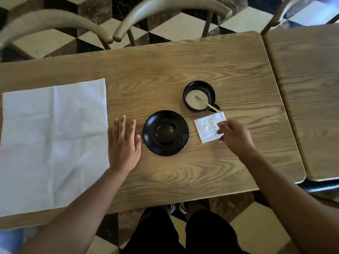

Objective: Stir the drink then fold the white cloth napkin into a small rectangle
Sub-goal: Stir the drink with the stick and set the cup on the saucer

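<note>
A black cup [199, 85] holds a pale milky drink, with a wooden stir stick [207, 104] leaning in it over the near rim. A large white cloth napkin [53, 143] lies spread flat on the left of the table. My left hand [123, 143] rests flat on the wood, fingers apart, just right of the napkin's edge. My right hand [234, 136] hovers at the near right corner of a small white paper napkin [207, 128], fingertips touching its edge, a short way below the stick's end.
An empty black saucer [165, 132] sits between my hands. The wooden table [165, 70] abuts a second table [308, 88] on the right. Curved chair backs [165, 8] stand along the far side over a checkered floor.
</note>
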`<state>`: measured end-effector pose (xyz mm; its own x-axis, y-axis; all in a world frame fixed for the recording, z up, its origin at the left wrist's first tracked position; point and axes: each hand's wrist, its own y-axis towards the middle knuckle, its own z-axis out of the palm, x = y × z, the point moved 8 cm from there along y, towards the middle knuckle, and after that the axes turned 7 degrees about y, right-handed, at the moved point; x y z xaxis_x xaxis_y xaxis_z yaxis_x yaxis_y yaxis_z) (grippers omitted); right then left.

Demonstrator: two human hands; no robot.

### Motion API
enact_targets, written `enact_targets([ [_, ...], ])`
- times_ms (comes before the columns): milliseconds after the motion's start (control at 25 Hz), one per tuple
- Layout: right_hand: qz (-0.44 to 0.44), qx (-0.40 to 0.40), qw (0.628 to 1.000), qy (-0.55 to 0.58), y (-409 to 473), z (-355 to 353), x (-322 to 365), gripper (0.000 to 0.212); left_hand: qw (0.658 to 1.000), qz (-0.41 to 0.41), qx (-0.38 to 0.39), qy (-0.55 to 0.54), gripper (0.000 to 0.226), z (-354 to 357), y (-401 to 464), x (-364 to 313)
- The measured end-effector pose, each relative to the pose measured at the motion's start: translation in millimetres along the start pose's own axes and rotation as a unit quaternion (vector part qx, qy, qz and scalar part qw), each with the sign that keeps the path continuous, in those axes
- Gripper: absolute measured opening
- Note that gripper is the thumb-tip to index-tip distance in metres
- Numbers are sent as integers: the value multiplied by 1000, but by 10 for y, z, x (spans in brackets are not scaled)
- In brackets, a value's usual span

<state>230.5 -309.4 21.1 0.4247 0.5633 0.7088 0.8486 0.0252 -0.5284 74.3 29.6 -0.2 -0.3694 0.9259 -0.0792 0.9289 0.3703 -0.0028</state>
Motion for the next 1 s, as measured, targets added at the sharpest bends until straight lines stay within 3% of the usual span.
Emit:
enact_targets([
  [80, 11, -53, 998, 39, 114, -86, 120, 26, 1000, -2, 3, 22, 58, 67, 133, 21],
  [200, 22, -67, 995, 71, 237, -119, 316, 33, 999, 2, -9, 53, 59, 163, 218, 26],
  [440, -11, -61, 998, -32, 239, -97, 509, 35, 999, -2, -29, 45, 59, 213, 200, 73],
  [1000, -31, -60, 995, -76, 271, -15, 655, 33, 998, -1, -56, 29, 58, 159, 200, 77],
])
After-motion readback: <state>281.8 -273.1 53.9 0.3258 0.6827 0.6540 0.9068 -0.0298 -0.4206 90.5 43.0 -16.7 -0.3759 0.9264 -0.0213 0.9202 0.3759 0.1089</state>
